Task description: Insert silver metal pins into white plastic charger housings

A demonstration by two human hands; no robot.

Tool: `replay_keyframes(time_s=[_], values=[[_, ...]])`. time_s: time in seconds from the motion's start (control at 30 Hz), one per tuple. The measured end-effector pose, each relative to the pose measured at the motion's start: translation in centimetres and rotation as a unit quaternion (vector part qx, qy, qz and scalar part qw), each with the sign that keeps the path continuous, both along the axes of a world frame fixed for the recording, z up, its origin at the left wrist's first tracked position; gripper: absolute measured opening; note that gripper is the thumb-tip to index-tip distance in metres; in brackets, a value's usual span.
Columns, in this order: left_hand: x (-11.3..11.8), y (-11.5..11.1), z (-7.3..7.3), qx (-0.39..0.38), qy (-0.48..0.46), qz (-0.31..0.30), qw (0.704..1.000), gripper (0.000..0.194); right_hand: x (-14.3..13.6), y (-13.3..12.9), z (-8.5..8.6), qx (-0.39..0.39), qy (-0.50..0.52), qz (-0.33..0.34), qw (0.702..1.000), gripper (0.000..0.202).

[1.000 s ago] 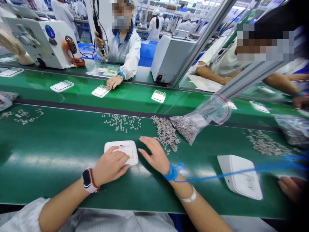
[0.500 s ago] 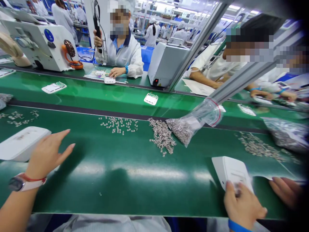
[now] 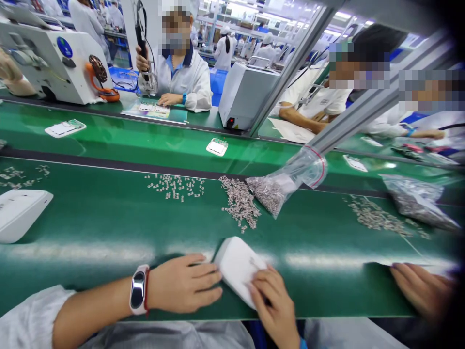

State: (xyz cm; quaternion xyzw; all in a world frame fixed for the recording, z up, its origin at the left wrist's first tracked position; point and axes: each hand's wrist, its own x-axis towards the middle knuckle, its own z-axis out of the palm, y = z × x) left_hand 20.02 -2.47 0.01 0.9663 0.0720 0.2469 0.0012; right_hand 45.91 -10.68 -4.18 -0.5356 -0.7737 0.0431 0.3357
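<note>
Both hands are steadying the white case (image 3: pixel 238 269) near the belt (image 3: pixel 109 228) edge: right hand (image 3: pixel 276 305) gripping it, left hand (image 3: pixel 187 283) lying loosely open against it

A bright factory hall: green conveyor belt (image 3: pixel 109 140), slanted aluminium frame posts (image 3: pixel 290 72), white-coated workers (image 3: pixel 225 48) far behind

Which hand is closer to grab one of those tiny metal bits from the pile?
Probably the right hand: the pile of metal bits lies just beyond it, above the white case. The left hand is farther left.
</note>
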Motion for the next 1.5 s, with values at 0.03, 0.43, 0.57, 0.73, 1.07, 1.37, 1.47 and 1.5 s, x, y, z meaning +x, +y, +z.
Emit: replay_keyframes(time_s=[0.03,0.43,0.57,0.73,1.07,1.37,1.47,1.5], values=[[0.2,-0.4,0.0,0.005,-0.003,-0.002,1.000,0.020,-1.4,0.9,0.6,-0.020,0.003,0.037,0.999,0.008],[-2.6,2.2,-0.5,-0.054,0.105,0.202,0.972,0.022,-7.7,21.2,5.1,-0.062,0.011,0.115,0.991,0.028],[-2.6,2.5,-0.5,-0.059,0.104,0.214,0.969,0.020,-8.7,23.1,4.6,-0.073,0.006,0.129,0.989,0.029],[-2.3,2.6,-0.6,-0.065,0.105,0.214,0.969,0.018,-9.0,24.1,3.7,-0.090,0.014,0.137,0.986,0.029],[-1.8,2.9,-0.3,-0.068,0.010,0.226,0.972,0.021,-9.0,18.0,3.2,-0.168,0.167,0.113,0.965,0.013],[-3.3,3.7,0.6,-0.125,-0.062,0.349,0.926,0.019,-11.0,13.7,3.8,-0.204,0.227,0.205,0.930,0.015],[-3.3,3.6,0.6,-0.145,-0.068,0.344,0.925,0.019,-11.3,13.6,3.3,-0.203,0.233,0.181,0.934,0.014],[-3.3,3.6,0.6,-0.148,-0.071,0.345,0.924,0.018,-11.3,13.6,3.2,-0.201,0.231,0.179,0.935,0.012]])
